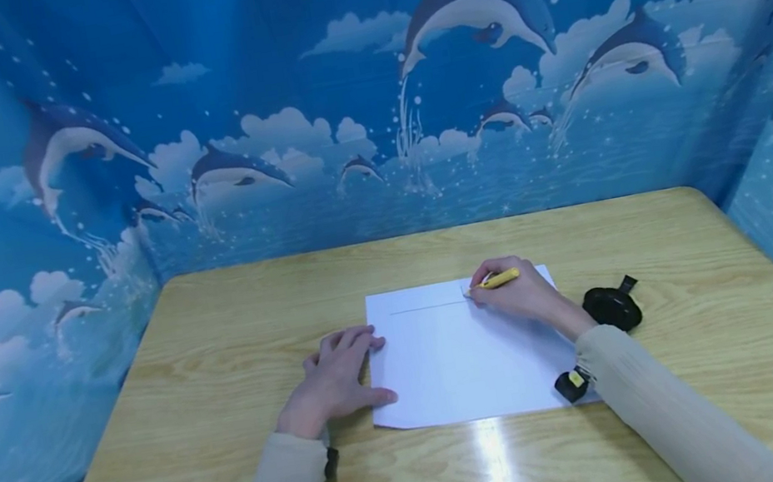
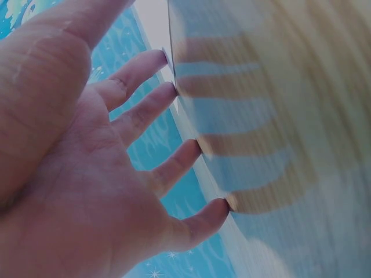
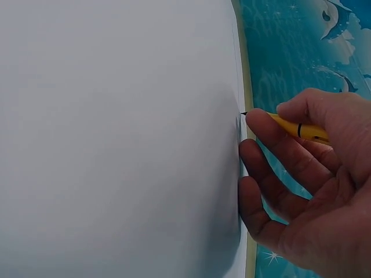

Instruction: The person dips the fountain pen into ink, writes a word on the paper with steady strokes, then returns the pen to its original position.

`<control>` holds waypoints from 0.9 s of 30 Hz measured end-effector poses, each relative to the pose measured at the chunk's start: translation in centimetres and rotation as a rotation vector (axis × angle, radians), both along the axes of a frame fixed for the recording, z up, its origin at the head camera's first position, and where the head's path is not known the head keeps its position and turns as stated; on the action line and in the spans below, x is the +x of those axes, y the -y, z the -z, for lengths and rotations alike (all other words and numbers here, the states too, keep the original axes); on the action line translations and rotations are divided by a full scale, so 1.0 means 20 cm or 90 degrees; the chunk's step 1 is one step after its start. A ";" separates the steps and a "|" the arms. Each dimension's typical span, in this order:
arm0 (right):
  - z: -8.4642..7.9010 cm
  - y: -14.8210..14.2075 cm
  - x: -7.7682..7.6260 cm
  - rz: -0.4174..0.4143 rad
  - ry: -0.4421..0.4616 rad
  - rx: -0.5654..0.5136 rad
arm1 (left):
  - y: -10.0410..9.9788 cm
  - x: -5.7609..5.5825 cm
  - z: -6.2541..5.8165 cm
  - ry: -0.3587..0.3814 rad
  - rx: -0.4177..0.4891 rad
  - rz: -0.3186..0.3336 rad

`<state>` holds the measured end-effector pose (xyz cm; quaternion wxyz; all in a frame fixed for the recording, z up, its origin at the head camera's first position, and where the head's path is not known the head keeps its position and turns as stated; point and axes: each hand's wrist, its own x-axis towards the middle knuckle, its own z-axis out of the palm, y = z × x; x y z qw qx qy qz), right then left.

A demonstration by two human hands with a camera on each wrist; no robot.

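A person's right hand (image 1: 521, 289) is pinching a yellow pen (image 1: 501, 278) near the top of a white sheet (image 1: 452, 365) on the table (image 1: 252, 304); the left hand (image 1: 336, 377), fingers spread and empty, is resting at its left edge. A thin line (image 1: 427, 308) is showing, the work seeming barely begun; a black object (image 1: 612, 310) at right is revealing no contents.

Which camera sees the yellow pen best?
The right wrist view: the yellow pen looks biggest there, dark tip and black band showing. The head view shows it small, over the paper. The left wrist view doesn't show it.
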<state>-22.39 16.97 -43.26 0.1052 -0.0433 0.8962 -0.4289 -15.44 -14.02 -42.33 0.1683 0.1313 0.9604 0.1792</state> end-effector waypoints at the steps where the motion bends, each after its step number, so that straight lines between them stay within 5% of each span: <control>1: 0.00 0.00 0.00 -0.001 0.000 0.000 | 0.00 0.00 0.00 0.000 0.000 0.001; 27: 0.00 -0.01 0.05 -0.028 0.014 -0.011 | 0.00 0.00 0.01 -0.004 -0.002 0.001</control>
